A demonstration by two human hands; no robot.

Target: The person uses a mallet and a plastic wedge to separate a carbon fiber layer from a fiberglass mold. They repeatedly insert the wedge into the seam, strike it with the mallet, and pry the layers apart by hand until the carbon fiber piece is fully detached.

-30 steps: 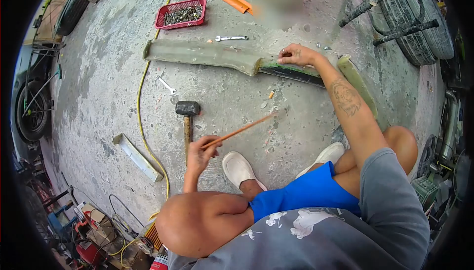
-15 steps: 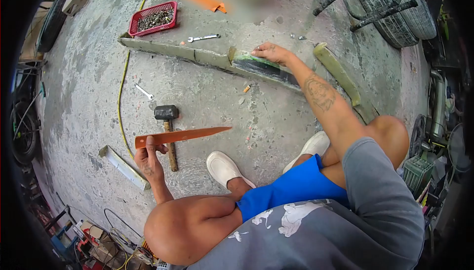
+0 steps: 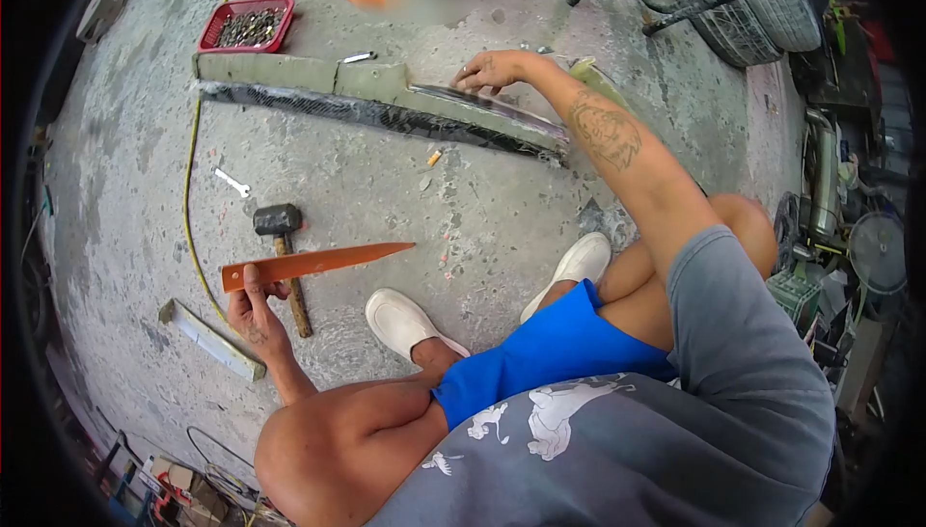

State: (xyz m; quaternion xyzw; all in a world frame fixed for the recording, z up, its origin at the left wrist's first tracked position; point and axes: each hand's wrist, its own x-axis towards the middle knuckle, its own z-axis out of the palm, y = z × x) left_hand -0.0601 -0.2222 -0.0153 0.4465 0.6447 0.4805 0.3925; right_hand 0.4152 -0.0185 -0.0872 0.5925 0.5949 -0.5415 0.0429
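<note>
My left hand [image 3: 256, 310] grips the wide end of a long, tapered orange strip [image 3: 318, 263], thumb on its face; its point is toward the right. Under the strip, a black-headed rubber mallet [image 3: 280, 220] with a wooden handle lies on the floor. Stretched far forward, my right hand [image 3: 490, 72] has bent fingers at the upper edge of a long grey-green and black panel [image 3: 371, 110]. The fingertips are partly hidden by that edge. A spanner [image 3: 231, 182] lies left of the mallet, and a second metal tool [image 3: 359, 56] pokes out behind the panel.
A red basket of small metal parts [image 3: 246, 26] stands behind the panel. A yellow cable [image 3: 190, 189] runs along the left. An angled metal piece [image 3: 210, 339] lies near my left knee. Tyres [image 3: 738, 6] and a metal stand [image 3: 680, 6] are at the far right.
The long panel has tipped, so its black lower face now shows along its length, and it covers most of the far spanner. My left hand still holds the orange strip.
</note>
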